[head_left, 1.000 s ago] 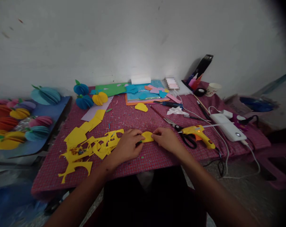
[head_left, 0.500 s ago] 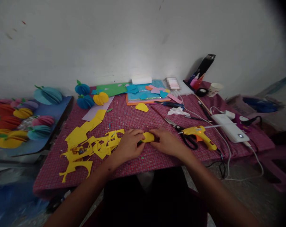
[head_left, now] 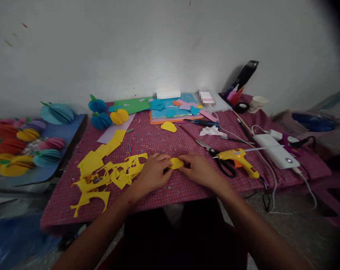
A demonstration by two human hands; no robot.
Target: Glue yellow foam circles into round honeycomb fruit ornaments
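Between my two hands is a small yellow paper piece [head_left: 176,163] with a rounded edge, close above the tablecloth. My left hand [head_left: 155,170] pinches its left end, with fingers and thumb closed. My right hand [head_left: 197,168] has its fingertips closed on the right end. Parts of the piece are hidden under the fingers. Left of my left hand lie yellow paper offcuts [head_left: 127,170]. Another yellow paper cutout [head_left: 168,126] lies farther back. To the right of my right hand are black-handled scissors [head_left: 226,167] and a yellow glue gun [head_left: 240,161].
A white power bank [head_left: 277,152] with trailing cables sits at the right. A paper cup [head_left: 258,104] and black bottle [head_left: 247,73] stand behind it. Coloured sheets [head_left: 158,119] lie at the back. Paper pumpkins [head_left: 57,113] fill a blue board at the left.
The view has shifted very slightly. Both hands stay almost in place on the yellow paper piece, which has tilted a little.
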